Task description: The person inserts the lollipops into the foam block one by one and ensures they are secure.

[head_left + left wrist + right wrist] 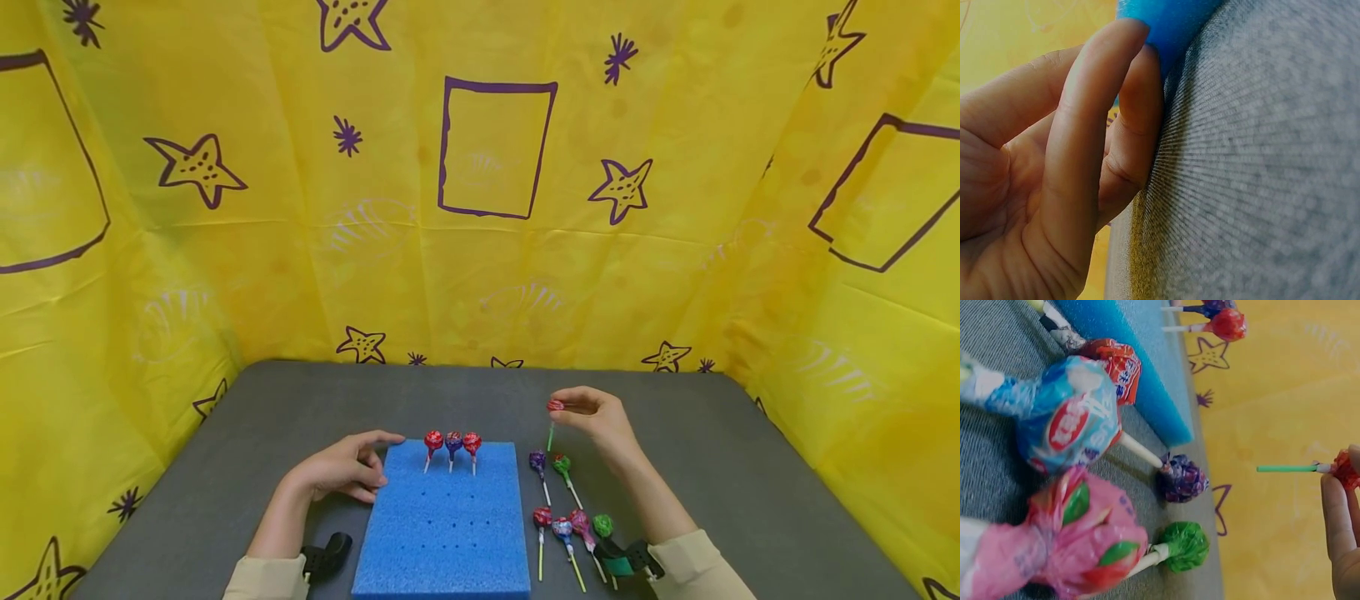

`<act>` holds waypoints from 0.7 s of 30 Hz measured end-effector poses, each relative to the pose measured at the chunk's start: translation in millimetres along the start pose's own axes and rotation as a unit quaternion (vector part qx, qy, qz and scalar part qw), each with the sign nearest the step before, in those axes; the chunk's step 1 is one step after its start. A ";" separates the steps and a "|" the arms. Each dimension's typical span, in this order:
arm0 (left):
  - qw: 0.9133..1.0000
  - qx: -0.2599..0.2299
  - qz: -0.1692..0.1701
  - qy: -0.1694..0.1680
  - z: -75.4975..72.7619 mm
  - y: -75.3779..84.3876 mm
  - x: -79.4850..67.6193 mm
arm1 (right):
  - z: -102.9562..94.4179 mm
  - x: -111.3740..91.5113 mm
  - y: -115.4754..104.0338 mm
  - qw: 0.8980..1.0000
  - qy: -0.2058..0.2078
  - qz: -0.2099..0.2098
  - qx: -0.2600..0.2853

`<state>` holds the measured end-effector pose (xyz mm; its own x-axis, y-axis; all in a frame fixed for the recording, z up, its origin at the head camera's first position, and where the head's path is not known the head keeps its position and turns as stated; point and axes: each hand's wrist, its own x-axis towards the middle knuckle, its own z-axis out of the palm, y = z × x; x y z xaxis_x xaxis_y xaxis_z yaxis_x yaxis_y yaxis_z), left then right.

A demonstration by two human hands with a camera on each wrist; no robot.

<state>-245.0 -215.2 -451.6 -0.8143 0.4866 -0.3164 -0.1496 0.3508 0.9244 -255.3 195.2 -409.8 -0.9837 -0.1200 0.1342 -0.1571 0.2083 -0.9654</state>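
My right hand pinches a red-wrapped lollipop by its candy head, above the table. Its green stick points down in the head view. My left hand touches the left side of a blue foam block, with one finger reaching its far left corner. The left wrist view shows the thumb and a fingertip against the foam. Three lollipops stand in a row near the block's far edge: a red one, a purple one and another red one. Small holes dot the foam in front of them.
Right of the block lie several wrapped lollipops on the grey table, including a purple one, a green one, a blue one and a pink one. A yellow patterned cloth encloses the back and sides.
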 end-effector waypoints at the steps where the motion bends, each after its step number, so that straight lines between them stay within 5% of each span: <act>1: 1.000 -0.001 0.001 0.000 0.1 0.2 -0.2 | 1.0 0.0 -0.8 1.000 -0.001 0.000 0.000; 21: 1.000 0.002 0.005 0.007 1.9 1.3 -1.6 | 22.6 -5.0 -17.8 1.000 -0.011 -0.012 0.007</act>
<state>-242.9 -214.0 -450.2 -0.8230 0.4792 -0.3051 -0.1403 0.3490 0.9266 -245.6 170.1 -398.4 -0.9774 -0.1454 0.1533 -0.1798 0.1916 -0.9649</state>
